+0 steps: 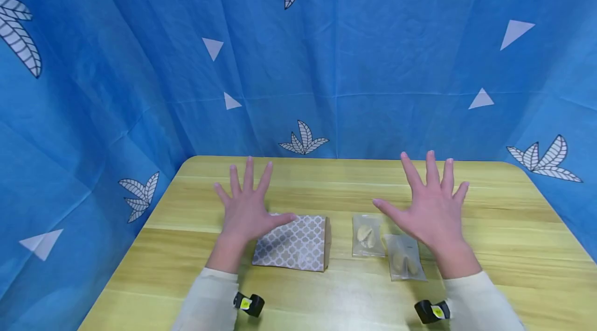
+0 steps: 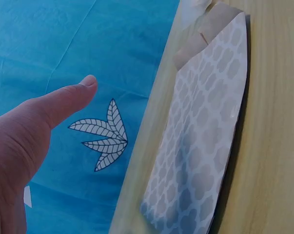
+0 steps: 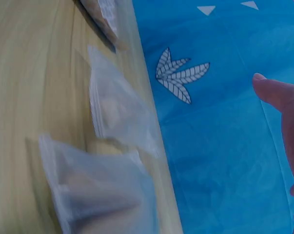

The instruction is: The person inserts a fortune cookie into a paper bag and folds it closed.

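Note:
My left hand (image 1: pixel 247 212) is held above the table with its fingers spread, holding nothing. Below and beside it lies a flat patterned paper bag (image 1: pixel 291 243), grey-beige with a white lattice print and a brown side. My right hand (image 1: pixel 434 212) hovers with fingers spread too, and nothing is in it. To its left are two small translucent packets: one packet (image 1: pixel 368 236) farther left and a second packet (image 1: pixel 404 258) closer to the wrist. Pale pieces show through both packets, but their kind is unclear. In the right wrist view the nearer packet (image 3: pixel 103 190) looks blurred.
The wooden table (image 1: pixel 345 300) has rounded far corners. A blue curtain (image 1: pixel 396 61) printed with white leaves and triangles hangs behind it and along both sides. Each wrist wears a small black camera, such as the left wrist camera (image 1: pixel 254 305).

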`<state>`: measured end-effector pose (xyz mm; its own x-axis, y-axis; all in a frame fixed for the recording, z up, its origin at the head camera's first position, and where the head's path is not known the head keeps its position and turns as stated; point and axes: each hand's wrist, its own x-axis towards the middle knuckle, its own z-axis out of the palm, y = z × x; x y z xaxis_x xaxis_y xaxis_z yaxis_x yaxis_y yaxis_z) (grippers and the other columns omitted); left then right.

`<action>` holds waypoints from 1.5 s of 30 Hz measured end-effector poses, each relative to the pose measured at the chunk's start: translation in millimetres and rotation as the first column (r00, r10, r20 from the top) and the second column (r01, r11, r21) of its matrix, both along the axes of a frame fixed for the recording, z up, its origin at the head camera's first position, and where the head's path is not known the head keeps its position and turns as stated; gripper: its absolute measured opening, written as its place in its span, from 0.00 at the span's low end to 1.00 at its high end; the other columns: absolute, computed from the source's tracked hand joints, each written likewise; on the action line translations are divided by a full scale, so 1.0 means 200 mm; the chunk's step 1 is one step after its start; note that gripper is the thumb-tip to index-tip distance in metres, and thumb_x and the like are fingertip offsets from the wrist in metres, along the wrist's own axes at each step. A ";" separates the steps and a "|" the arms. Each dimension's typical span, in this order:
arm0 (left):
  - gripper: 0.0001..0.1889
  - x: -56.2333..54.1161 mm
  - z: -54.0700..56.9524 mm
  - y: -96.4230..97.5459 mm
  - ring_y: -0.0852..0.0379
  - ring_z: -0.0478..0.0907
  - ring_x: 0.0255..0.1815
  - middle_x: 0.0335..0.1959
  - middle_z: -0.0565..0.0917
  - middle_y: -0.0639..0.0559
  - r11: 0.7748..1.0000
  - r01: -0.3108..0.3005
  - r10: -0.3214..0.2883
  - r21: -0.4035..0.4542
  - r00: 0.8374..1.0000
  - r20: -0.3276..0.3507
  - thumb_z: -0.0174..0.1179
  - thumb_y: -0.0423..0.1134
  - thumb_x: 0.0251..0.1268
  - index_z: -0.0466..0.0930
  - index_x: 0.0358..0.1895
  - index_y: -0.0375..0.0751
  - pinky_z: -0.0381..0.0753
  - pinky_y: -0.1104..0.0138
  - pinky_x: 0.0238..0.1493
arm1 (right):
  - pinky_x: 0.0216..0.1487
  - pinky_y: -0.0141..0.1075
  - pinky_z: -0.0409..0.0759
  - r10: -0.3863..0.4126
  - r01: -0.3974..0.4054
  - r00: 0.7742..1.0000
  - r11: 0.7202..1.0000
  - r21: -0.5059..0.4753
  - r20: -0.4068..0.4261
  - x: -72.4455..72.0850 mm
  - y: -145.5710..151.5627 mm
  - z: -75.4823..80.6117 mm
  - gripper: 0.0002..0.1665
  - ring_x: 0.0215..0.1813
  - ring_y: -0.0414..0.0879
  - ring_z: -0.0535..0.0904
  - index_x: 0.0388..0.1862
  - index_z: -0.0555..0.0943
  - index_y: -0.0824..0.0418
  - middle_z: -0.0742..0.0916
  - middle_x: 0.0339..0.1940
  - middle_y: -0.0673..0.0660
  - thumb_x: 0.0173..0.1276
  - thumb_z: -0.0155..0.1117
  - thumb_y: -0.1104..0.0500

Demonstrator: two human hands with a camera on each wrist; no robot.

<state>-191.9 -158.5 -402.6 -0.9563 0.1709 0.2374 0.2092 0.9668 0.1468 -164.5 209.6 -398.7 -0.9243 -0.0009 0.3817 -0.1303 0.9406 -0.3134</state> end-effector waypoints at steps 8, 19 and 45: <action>0.68 0.01 -0.02 0.04 0.40 0.15 0.76 0.81 0.31 0.46 0.996 0.070 -0.072 0.052 0.997 0.029 0.65 0.79 0.39 0.36 0.82 0.61 0.19 0.33 0.65 | 0.64 0.76 0.44 0.055 -0.064 0.992 0.995 -0.072 -0.115 0.01 -0.12 -0.04 0.61 0.77 0.70 0.46 0.82 0.55 0.43 0.58 0.79 0.66 0.54 0.65 0.23; 0.70 0.05 -0.09 0.08 0.44 0.21 0.78 0.81 0.33 0.50 0.974 0.144 -0.161 0.175 0.983 0.085 0.71 0.75 0.38 0.30 0.81 0.64 0.20 0.39 0.69 | 0.58 0.68 0.62 0.111 -0.140 0.977 0.978 -0.155 -0.181 0.02 -0.28 -0.13 0.57 0.70 0.68 0.62 0.77 0.65 0.50 0.70 0.72 0.66 0.53 0.67 0.26; 0.74 0.12 -0.25 0.14 0.37 0.42 0.79 0.80 0.50 0.45 0.945 0.248 -0.294 0.212 0.928 0.226 0.73 0.76 0.31 0.38 0.82 0.54 0.32 0.35 0.70 | 0.35 0.41 0.79 0.255 -0.235 0.967 0.885 -0.402 -0.004 0.12 -0.56 -0.24 0.51 0.41 0.48 0.79 0.76 0.66 0.52 0.82 0.42 0.55 0.60 0.71 0.35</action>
<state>-168.7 -130.1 -452.3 -0.9111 0.4097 0.0453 0.3935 0.8318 0.3915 -140.1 97.1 -447.5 -0.9312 -0.0877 0.3539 -0.3164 0.6770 -0.6645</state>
